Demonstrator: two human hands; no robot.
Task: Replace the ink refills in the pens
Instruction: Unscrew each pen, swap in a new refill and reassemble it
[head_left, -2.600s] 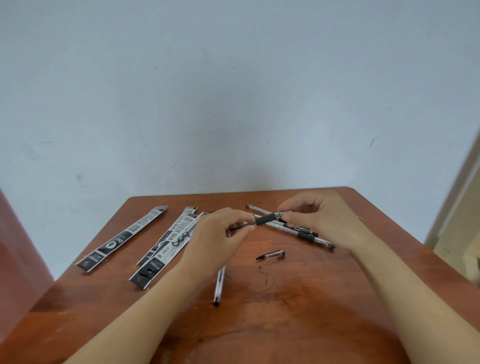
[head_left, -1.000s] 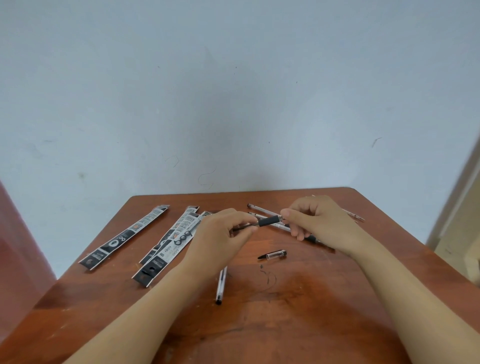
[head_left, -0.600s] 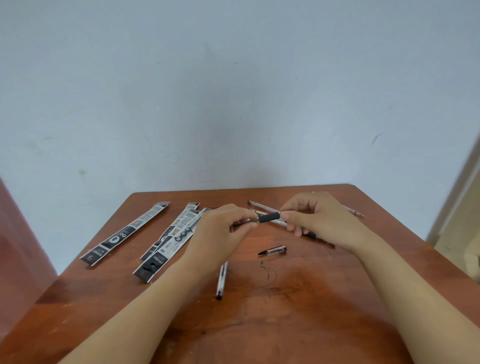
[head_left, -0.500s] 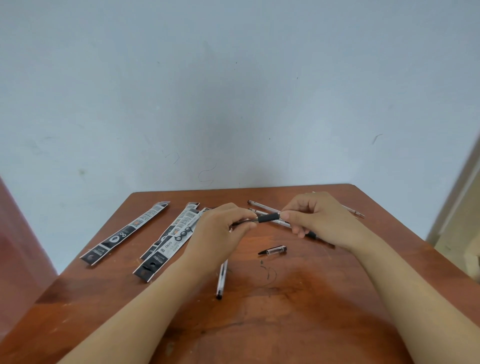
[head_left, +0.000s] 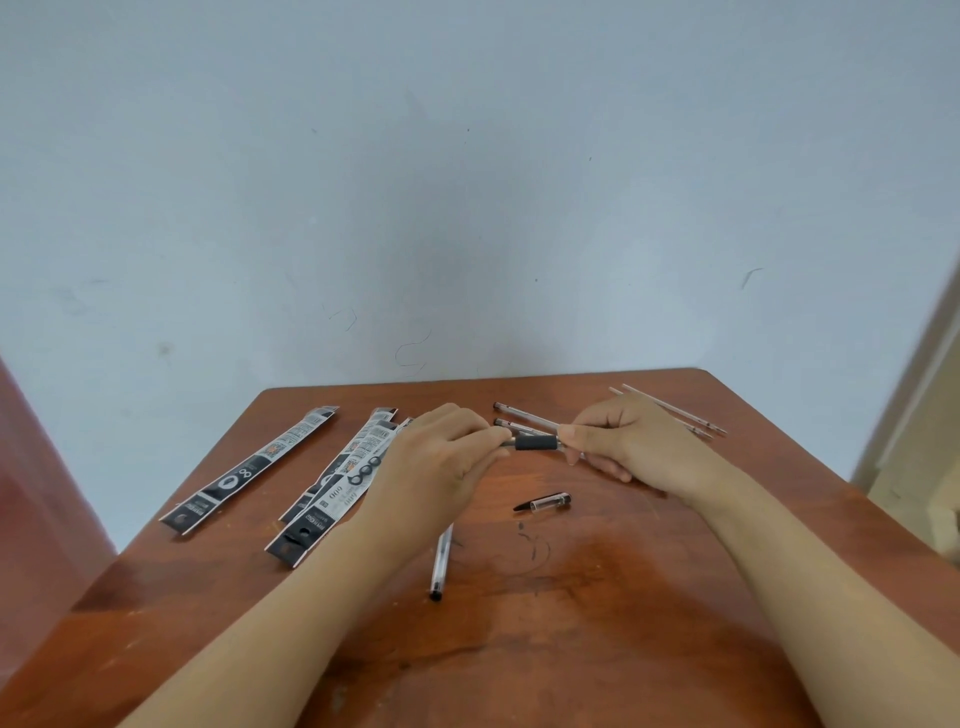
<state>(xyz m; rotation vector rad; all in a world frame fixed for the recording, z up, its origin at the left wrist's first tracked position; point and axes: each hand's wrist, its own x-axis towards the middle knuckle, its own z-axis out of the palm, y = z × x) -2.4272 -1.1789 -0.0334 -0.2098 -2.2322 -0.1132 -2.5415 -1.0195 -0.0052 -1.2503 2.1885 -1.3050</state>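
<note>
Packaging lies farthest left of the held pen (head_left: 535, 443): one long refill packet (head_left: 249, 470) alone on the table (head_left: 597, 649), and nearer the pen a stack of packets (head_left: 337, 483) overlapping one another at the same slant. Left of the pen's black rubber grip, the left hand (head_left: 441, 467) pinches the pen's end, fingers curled over it. Below the pen, toward the person, a clear barrel (head_left: 441, 564) lies on the wood, its upper end hidden under that hand. The pen itself is held level above the table between both hands. Just below its grip lies a short tip piece (head_left: 543, 503), clear with a black point. Behind the pen, two more pens (head_left: 524, 416) lie side by side. At the pen's right end, the right hand (head_left: 628, 441) grips it between thumb and curled fingers. Farthest right of the pen, two thin loose refills (head_left: 675, 409) rest near the table's far corner.
</note>
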